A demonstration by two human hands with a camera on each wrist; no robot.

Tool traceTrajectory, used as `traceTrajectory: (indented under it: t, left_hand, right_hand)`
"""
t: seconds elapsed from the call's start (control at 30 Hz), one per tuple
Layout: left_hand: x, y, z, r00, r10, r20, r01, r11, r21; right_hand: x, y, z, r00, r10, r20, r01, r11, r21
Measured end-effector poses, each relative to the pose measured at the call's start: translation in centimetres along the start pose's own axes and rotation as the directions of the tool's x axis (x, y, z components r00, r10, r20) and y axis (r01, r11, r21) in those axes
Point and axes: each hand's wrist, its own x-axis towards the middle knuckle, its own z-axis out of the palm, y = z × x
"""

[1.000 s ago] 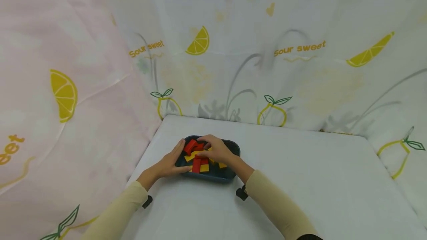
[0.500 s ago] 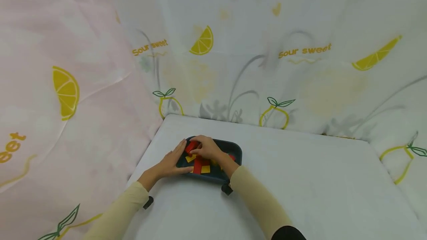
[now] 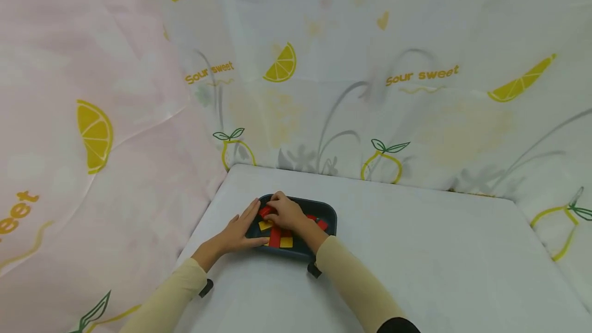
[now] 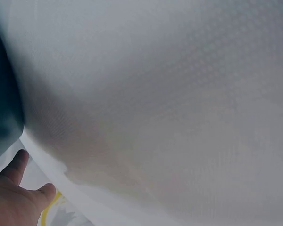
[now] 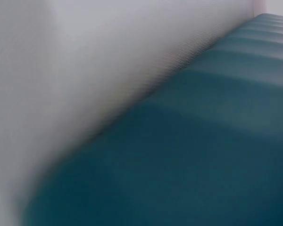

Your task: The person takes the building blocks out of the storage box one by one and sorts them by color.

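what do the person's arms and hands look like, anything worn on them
Both arms wear long, plain cream sleeves reaching the wrists. The left hand and right hand are bare, with no gloves or rings visible. A small black device sits under the right wrist, another under the left.

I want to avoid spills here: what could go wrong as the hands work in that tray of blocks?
1. The tray sits close to the table's left edge; the left hand only rests flat against its side, so a hard tug might slide it.
2. The right hand reaches into loosely piled red blocks and yellow blocks; lifting one may flick a neighbour out.
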Motion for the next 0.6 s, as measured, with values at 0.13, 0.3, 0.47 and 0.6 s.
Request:
traceTrajectory:
  t: [0.13, 0.3, 0.47, 0.6]
  left_hand:
    - [-0.09, -0.03, 0.03, 1.0, -0.008, 0.004, 0.008, 1.0, -0.005]
    - [-0.23, -0.24, 0.05, 1.0, 0.005, -0.017, -0.005, 1.0, 0.009]
    - [-0.34, -0.08, -0.02, 1.0, -0.009, -0.015, 0.009, 1.0, 0.001]
    - [-0.33, 0.21, -0.13, 1.0, -0.025, -0.002, 0.025, 1.0, -0.017]
  right_hand:
    - [0.02, 0.22, 0.14, 1.0, 0.017, 0.005, -0.017, 0.998, -0.064]
    - [0.17, 0.5, 0.31, 0.998, 0.048, 0.035, -0.046, 0.997, -0.07]
    - [-0.01, 0.42, 0.19, 0.994, 0.082, 0.075, -0.079, 0.996, -0.036]
    - [-0.25, 0.36, 0.02, 0.993, 0.089, 0.074, -0.086, 0.996, -0.039]
